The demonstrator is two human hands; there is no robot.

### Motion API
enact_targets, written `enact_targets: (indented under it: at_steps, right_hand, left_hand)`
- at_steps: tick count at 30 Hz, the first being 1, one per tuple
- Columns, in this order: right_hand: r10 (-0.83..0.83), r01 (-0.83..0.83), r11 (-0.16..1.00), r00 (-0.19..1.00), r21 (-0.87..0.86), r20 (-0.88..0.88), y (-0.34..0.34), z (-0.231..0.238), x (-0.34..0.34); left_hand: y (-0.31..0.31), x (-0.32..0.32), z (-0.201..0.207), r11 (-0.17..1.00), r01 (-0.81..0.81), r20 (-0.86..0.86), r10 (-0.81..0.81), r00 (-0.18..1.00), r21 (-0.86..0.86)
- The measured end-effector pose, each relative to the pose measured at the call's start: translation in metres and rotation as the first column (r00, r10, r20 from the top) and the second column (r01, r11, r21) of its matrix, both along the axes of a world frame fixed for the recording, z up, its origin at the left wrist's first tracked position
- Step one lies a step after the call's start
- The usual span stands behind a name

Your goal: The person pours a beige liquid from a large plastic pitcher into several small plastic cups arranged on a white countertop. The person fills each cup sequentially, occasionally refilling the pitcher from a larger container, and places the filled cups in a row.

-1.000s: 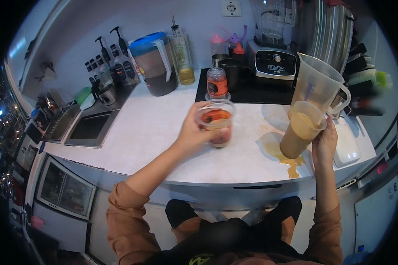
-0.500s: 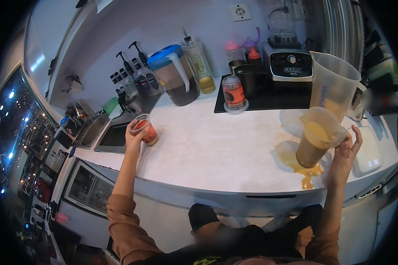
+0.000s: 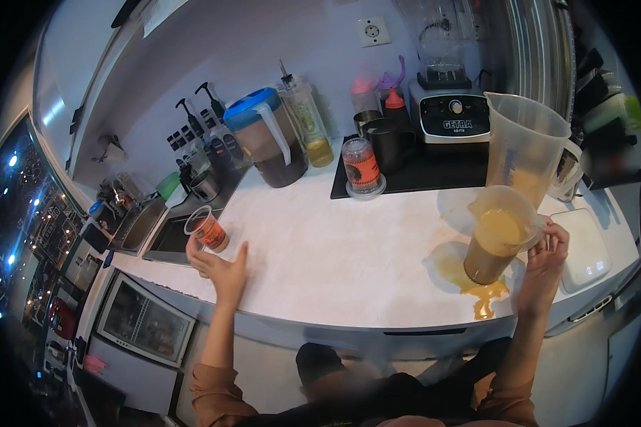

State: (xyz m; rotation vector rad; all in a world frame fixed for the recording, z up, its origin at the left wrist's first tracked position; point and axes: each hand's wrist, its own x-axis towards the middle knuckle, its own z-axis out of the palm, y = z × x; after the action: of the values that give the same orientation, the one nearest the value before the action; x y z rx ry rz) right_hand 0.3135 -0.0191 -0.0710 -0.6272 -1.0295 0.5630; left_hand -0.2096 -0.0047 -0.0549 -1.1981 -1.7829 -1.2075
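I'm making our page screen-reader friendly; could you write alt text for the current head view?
A person's right hand is at the handle of a small jug of tan liquid beside a puddle on a white counter. The open left hand is by a red-labelled cup; a blender stands behind.

Showing translucent plastic on the small measuring jug (image 3: 502, 231), clear glossy plastic on the red-labelled cup (image 3: 210, 232); gleaming as metal on the sink (image 3: 141, 222); looking smooth on the countertop (image 3: 335, 249).

orange-labelled clear cup (image 3: 210, 231), tan-filled translucent jug (image 3: 498, 235), white counter (image 3: 335, 249)
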Motion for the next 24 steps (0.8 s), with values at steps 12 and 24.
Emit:
enact_targets:
  at_steps: [12, 24]
  right_hand:
    - [-0.103, 0.114, 0.993, 0.96, -0.029, 0.259, -0.002, 0.0, -0.002]
    - [-0.056, 0.074, 0.994, 0.973, -0.074, 0.222, -0.01, 0.009, -0.007]
  left_hand:
    - [0.197, 0.155, 0.059, 0.597, 0.772, 0.453, -0.639, 0.622, -0.218]
    - [0.227, 0.159, 0.083, 0.605, 0.796, 0.485, -0.702, 0.522, 0.018]
